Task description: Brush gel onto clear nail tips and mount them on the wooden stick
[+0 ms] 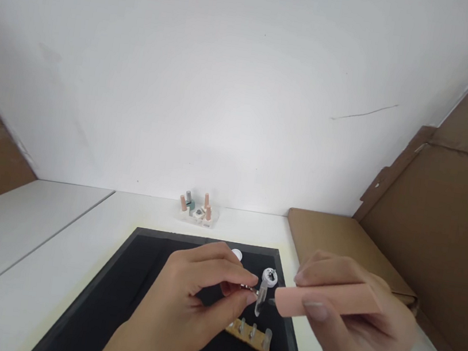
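Observation:
My left hand pinches a small metal piece between thumb and forefinger. A clear false nail tip stands at the end of that piece, pointing toward me. My right hand is closed around the thick pink cap handle of a nail polish brush. Its dark bristle end is just right of the nail tip; whether they touch, I cannot tell. Below my fingers, a tan strip carries several clear nail tips. Beyond the held tip sits a small round white pot with dark and shiny bits in it.
A black mat lies on the white table. A white round lid is partly hidden behind my left hand. At the back, a clear tray holds several bottles. Cardboard lies at right, below a brown cardboard wall.

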The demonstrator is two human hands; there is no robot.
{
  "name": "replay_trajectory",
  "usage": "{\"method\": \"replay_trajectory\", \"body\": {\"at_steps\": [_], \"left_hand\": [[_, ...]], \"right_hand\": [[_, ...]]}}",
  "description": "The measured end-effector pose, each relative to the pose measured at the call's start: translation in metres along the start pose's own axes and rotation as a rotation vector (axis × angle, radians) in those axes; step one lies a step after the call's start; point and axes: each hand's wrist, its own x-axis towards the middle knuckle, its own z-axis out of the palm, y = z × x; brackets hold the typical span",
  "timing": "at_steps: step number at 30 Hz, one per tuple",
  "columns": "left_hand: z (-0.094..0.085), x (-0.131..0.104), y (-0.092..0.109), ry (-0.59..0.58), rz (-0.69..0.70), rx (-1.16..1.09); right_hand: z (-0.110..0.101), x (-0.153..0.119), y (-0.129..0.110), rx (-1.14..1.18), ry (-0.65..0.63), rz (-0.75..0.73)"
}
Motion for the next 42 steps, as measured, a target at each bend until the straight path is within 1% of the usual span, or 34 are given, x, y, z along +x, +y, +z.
{"method": "replay_trajectory", "body": {"at_steps": [3, 7, 14, 25, 28, 35, 42], "left_hand": [[-0.0007, 0.0002, 0.0003, -0.002, 0.000, -0.010], [-0.0030, 0.0001, 0.0009, -0.009, -0.013, -0.014], [-0.0029, 0.0001, -0.0001, 0.001, 0.025, -0.018], [-0.0029, -0.0002, -0.0003, 0.005, 0.040, -0.012], [-0.0025, -0.0005, 0.0004, 0.005, 0.046, -0.020], [-0.0035, -0.0008, 0.0008, -0.012, 0.043, -0.023], [-0.0047, -0.0015, 0.0013, -0.023, 0.056, -0.015]], "right_hand": [[0.0000, 0.0006, -0.0004, 0.014, -0.009, -0.016], [0.0009, 0.0012, -0.0016, 0.048, -0.022, 0.005], [0.0016, 0.0021, -0.0023, 0.076, -0.037, 0.033], [0.0029, 0.0073, -0.0054, 0.035, -0.023, 0.026], [0.0019, 0.0062, -0.0051, 0.018, -0.022, 0.023], [-0.0010, 0.0007, -0.0014, 0.082, -0.053, 0.050], [-0.0008, 0.0000, -0.0014, 0.090, -0.039, 0.079]]}}
